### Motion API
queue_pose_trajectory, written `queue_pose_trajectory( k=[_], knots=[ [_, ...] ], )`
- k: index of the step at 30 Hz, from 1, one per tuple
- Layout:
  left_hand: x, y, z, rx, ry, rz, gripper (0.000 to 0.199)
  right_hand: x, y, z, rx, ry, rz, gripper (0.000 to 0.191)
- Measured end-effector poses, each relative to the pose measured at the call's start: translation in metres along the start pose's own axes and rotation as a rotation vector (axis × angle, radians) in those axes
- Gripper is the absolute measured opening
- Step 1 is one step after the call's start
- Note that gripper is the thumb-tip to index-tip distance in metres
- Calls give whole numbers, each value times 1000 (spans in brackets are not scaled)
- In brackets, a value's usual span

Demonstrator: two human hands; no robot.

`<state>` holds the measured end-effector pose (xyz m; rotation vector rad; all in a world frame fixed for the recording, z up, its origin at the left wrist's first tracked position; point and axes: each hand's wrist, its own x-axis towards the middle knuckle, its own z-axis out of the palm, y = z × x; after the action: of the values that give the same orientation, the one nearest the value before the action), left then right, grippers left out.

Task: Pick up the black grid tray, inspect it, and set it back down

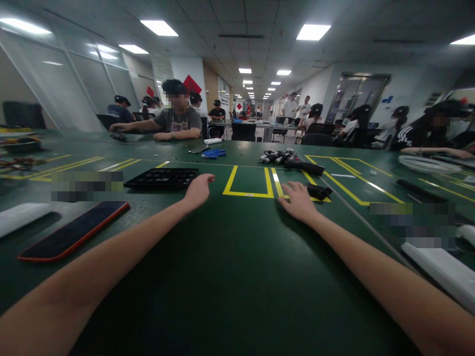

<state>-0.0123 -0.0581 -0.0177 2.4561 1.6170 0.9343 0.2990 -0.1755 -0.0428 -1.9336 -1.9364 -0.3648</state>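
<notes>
My left hand (199,191) rests on the green table with its fingers curled in and nothing showing in them. Just beside it on the left lies a flat black tray (161,179) with compartments; I cannot tell whether the hand touches it. My right hand (300,201) lies palm down, fingers spread and holding nothing. Close to its right side is a small black object (318,192), partly hidden by the hand. Behind that lie a black tube-like piece (306,168) and a heap of dark and silvery parts (278,156). Yellow tape (248,195) marks the table between both hands.
A red-edged phone-like slab (76,231) and a white object (24,217) lie at left. Farther back is a blue cloth or glove (213,154). A long white object (441,272) lies at right. A co-worker (178,118) sits across the table.
</notes>
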Motion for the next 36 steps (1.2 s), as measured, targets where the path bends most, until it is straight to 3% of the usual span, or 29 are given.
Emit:
queue_pose_trajectory(
  k=[4, 7, 13, 16, 19, 21, 25, 28, 32, 36],
  knots=[
    [-26, 39, 24, -108, -285, 314, 44, -13, -37, -2, 138, -165, -220, 54],
    [-34, 53, 27, -89, -422, 346, 45, -16, -44, -4, 159, -253, -269, 53],
    [-32, 55, 25, -11, -456, 359, 42, -16, -45, -4, 133, -261, -279, 50],
    [-35, 55, 22, 28, -411, 394, 43, -12, -43, -6, 126, -249, -292, 49],
    [-46, 63, 12, 47, -322, 479, 45, -3, -26, -11, 74, -152, -222, 49],
    [-60, 74, 3, 35, -334, 547, 43, 2, -4, -16, -13, -37, -86, 47],
    [-96, 105, -14, -66, -576, 712, 44, 2, 50, -19, -228, 146, 213, 46],
    [-113, 121, -19, -108, -715, 794, 48, -2, 79, -14, -267, 50, 376, 51],
    [-117, 125, -19, -124, -702, 785, 48, -3, 92, -5, -136, -161, 459, 53],
    [-116, 122, -17, -98, -665, 816, 45, 1, 93, -2, -116, -172, 447, 53]
  ],
)
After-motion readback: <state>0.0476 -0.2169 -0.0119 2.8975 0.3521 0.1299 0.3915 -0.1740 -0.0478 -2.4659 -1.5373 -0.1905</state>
